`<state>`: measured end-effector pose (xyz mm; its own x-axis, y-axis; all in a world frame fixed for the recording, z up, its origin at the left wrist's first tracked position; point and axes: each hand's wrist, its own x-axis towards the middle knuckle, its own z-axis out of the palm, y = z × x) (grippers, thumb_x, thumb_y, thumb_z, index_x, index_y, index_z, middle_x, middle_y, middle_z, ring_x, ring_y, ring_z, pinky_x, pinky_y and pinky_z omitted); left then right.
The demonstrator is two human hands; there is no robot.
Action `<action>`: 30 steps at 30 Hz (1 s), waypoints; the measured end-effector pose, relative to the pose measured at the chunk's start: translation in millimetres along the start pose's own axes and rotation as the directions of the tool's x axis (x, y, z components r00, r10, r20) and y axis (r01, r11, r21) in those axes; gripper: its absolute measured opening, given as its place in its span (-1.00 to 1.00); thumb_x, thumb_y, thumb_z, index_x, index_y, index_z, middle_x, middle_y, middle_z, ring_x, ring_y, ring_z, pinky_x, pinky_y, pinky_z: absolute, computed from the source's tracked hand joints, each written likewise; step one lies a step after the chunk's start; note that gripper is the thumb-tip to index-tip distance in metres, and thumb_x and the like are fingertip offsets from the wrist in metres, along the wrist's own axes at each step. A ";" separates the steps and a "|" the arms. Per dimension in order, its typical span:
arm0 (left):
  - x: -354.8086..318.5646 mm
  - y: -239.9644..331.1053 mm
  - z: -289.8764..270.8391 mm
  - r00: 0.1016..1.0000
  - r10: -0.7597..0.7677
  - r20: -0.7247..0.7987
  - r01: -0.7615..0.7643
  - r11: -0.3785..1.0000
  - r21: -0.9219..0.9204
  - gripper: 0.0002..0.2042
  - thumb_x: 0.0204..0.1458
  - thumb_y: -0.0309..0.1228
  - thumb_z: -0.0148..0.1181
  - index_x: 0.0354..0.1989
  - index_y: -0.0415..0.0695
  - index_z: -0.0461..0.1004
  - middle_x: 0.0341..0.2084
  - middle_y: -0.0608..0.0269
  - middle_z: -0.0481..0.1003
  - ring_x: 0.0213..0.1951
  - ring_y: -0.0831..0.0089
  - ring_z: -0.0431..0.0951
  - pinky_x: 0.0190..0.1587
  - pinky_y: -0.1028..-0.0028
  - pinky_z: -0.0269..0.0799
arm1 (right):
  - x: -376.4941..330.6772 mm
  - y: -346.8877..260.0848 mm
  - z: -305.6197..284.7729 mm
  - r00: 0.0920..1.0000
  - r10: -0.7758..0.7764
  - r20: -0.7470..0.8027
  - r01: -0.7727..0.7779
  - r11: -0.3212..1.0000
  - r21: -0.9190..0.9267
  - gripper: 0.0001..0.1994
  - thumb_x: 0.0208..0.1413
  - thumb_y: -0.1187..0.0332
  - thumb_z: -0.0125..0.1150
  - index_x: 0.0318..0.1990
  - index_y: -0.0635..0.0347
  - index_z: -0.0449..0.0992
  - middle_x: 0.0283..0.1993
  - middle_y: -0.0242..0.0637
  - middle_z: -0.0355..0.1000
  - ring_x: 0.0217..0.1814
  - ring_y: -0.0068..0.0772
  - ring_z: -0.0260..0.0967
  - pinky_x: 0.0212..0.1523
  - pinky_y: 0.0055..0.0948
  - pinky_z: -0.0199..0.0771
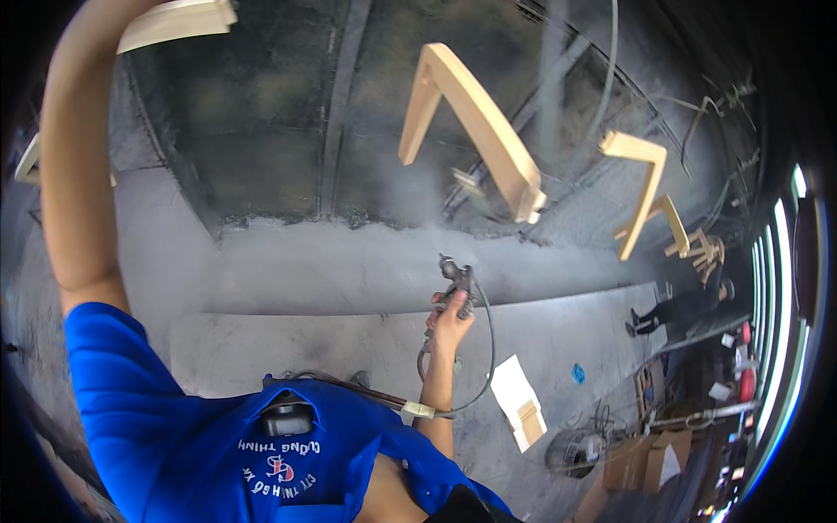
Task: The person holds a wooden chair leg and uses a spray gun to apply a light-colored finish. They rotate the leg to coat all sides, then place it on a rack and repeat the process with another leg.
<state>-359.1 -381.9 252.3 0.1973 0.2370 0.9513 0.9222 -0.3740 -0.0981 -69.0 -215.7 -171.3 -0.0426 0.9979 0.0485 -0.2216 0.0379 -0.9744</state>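
My right hand [451, 328] is wrapped around the handle of a dark spray gun [457, 277], its nozzle facing away from me. A thin hose [492, 340] loops down from the gun to my side. A pale mist hangs in front of the nozzle. Beyond the gun, a bent light-wood frame [479, 115] hangs in the air, apart from my hand. My left arm [83, 174] is raised along the left side, and its hand lies past the top edge. Near that forearm is another pale wooden piece [179, 24], partly cut off.
More wooden frames [647, 196] hang in a line toward the right. A dark, stained booth wall [253, 131] stands ahead. On the floor lie a white sheet with a wooden piece [516, 388] and a cardboard box [635, 464]. A person in dark clothes [689, 307] stands at the far right.
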 end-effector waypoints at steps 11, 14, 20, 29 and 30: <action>-382.3 18.3 20.9 0.212 -0.906 0.366 0.870 0.004 -0.493 -0.80 0.27 -0.41 0.20 0.00 -0.17 0.58 -0.40 0.32 0.58 -0.43 0.55 0.59 -0.35 0.51 0.55 | -25.4 -9.9 50.0 0.926 0.206 0.315 -0.251 0.962 0.110 -0.05 0.19 -0.60 -0.44 -0.19 0.33 0.36 -0.35 -0.20 0.43 -0.75 -0.59 -0.03 -0.72 -0.52 -0.06; -463.8 56.2 43.7 -0.083 -0.935 0.346 0.792 -0.273 -0.547 -0.77 0.33 -0.35 0.16 0.05 -0.18 0.54 -0.27 0.21 0.59 -0.36 0.46 0.64 -0.34 0.42 0.62 | -48.2 22.0 65.5 0.831 0.261 0.492 -0.230 0.965 -0.124 -0.19 0.28 -0.48 -0.26 -0.12 0.28 0.36 -0.31 -0.14 0.49 -0.74 -0.60 0.03 -0.71 -0.52 0.02; -540.8 70.1 35.6 -0.271 -0.930 0.248 0.736 -0.367 -0.569 -0.67 0.34 -0.19 0.18 0.12 -0.15 0.53 -0.06 0.24 0.59 -0.07 0.45 0.59 -0.06 0.35 0.56 | -98.4 71.5 85.6 0.431 0.535 0.727 -0.192 0.841 -0.506 -0.13 0.30 -0.47 -0.27 -0.04 0.38 0.41 -0.31 -0.10 0.52 -0.70 -0.52 0.16 -0.69 -0.48 0.15; -482.0 101.9 -89.0 0.417 -0.791 0.447 0.605 -0.125 -0.787 -0.53 0.31 -0.18 0.25 0.26 -0.24 0.45 0.04 0.11 0.58 0.13 0.28 0.54 0.24 0.28 0.39 | -116.7 108.2 115.7 0.044 0.522 0.852 -0.422 0.783 -0.457 0.15 -0.21 -0.75 -0.17 -0.20 0.47 0.45 -0.49 -0.11 0.41 -0.78 -0.45 0.07 -0.73 -0.44 0.11; -463.2 100.7 -97.5 0.532 -0.741 0.409 0.628 0.021 -0.778 -0.52 0.31 -0.17 0.25 0.27 -0.24 0.44 0.07 0.07 0.56 0.19 0.23 0.50 0.28 0.23 0.35 | -115.1 105.4 121.2 0.067 0.478 0.876 -0.591 0.726 -0.351 0.07 -0.10 -0.70 -0.15 -0.25 0.43 0.46 -0.53 -0.12 0.41 -0.77 -0.43 0.12 -0.70 -0.42 0.17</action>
<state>-389.9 -616.7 -169.7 -0.4423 0.7703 0.4594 -0.1156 -0.5569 0.8225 -205.5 -332.9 -253.0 -0.9620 0.0389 -0.2702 0.2066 -0.5434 -0.8137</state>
